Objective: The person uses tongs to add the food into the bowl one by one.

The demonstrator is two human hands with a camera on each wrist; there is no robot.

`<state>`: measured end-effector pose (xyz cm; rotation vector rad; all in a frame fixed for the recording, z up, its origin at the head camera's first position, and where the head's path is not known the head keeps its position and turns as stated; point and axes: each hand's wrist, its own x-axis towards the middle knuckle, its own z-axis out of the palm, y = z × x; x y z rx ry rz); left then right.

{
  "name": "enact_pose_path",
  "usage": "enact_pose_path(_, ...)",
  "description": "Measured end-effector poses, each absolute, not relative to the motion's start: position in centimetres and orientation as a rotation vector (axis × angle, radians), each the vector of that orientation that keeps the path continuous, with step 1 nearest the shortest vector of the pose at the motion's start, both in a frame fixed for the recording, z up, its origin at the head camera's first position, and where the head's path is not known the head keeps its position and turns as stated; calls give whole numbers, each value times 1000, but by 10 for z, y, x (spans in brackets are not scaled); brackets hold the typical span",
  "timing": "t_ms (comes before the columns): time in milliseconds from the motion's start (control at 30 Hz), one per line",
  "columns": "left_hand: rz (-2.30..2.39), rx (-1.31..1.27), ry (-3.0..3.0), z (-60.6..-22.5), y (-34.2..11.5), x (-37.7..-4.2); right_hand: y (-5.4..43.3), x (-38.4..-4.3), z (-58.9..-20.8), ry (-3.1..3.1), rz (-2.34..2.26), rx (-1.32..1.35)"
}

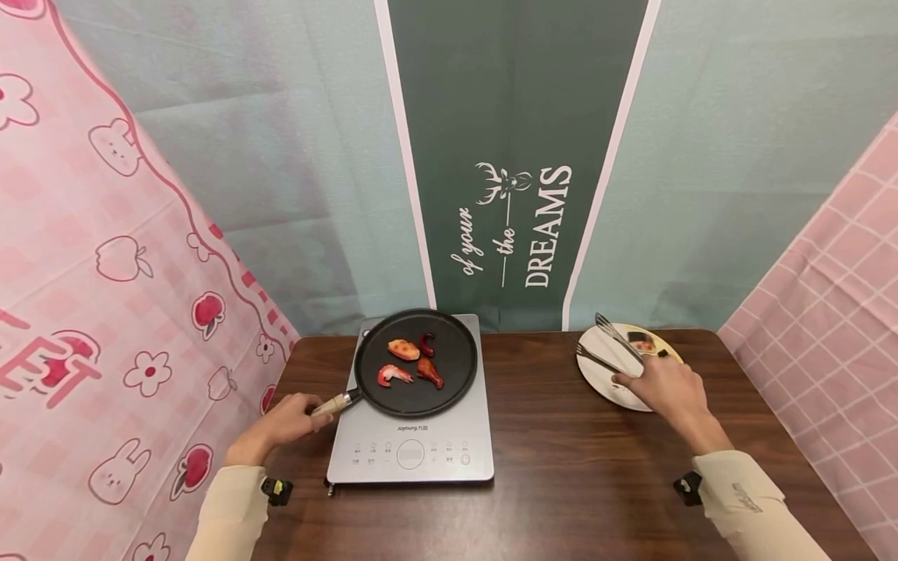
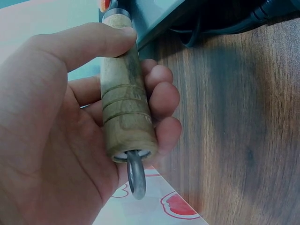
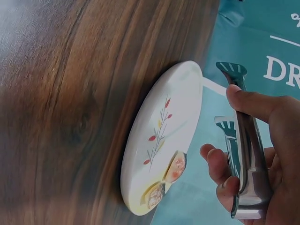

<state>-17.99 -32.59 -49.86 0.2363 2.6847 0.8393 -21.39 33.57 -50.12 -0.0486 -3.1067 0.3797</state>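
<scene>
My left hand [image 1: 291, 417] grips the wooden handle [image 2: 124, 101] of a black frying pan [image 1: 449, 393], thumb along its top and fingers curled beneath. In the pan lie a shrimp [image 1: 394, 375], a drumstick [image 1: 429, 372], an orange-yellow oval piece [image 1: 403, 350] and a dark red curved piece [image 1: 426, 345]. Over the white plate [image 3: 183, 89] at the right, my right hand [image 1: 669, 387] holds metal tongs [image 3: 253, 164] between thumb and fingers. Their slotted ends stand apart with nothing between them. Two small food pieces [image 3: 176, 167] with dark edges sit at the plate's yellow side.
The pan rests on a silver induction cooker [image 1: 449, 436] with a touch panel at its front. A black cable [image 2: 225, 30] runs beside the cooker. Curtains [image 1: 519, 93] hang behind the wooden table [image 1: 554, 436], and pink patterned cloths [image 1: 140, 312] flank it.
</scene>
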Motion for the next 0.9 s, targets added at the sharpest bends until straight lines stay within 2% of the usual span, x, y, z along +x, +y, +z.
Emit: enact_pose_path(900,863,241,2683,-498,-326,-179,381,-199,-502,-3116,371,-88)
